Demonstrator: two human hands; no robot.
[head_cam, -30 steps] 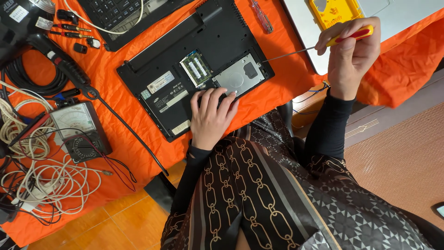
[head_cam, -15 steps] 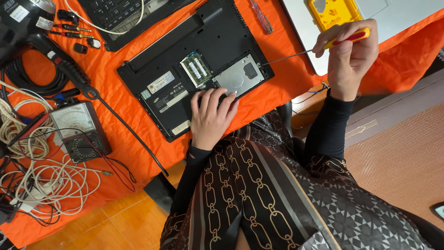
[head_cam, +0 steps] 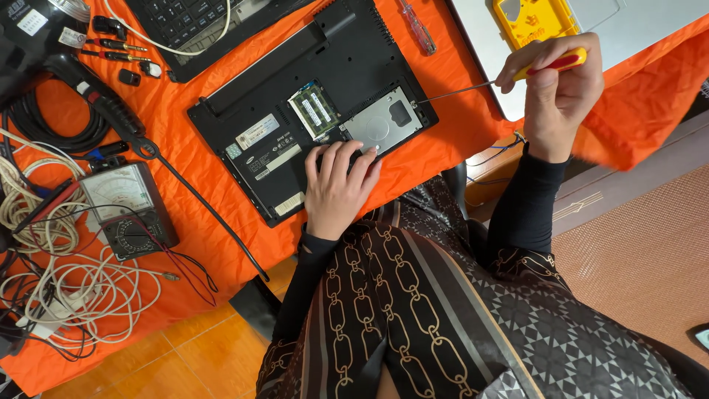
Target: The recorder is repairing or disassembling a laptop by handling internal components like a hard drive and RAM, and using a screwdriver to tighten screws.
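A: What is going on in the head view?

B: The right hand [head_cam: 552, 87] pinches a yellow and red screwdriver [head_cam: 493, 80], with its tip at the edge of the silver hard drive [head_cam: 382, 125] in the upside-down laptop [head_cam: 310, 111]. The left hand [head_cam: 338, 186] lies flat on the laptop, fingers spread, holding nothing.

A: So which step?

B: Looks like working a screw. The tip has to sit straight in it.

A: Room to move?

B: The laptop sits near the table edge [head_cam: 413, 166]. Cables [head_cam: 52, 295] and a meter [head_cam: 125, 210] crowd the left.
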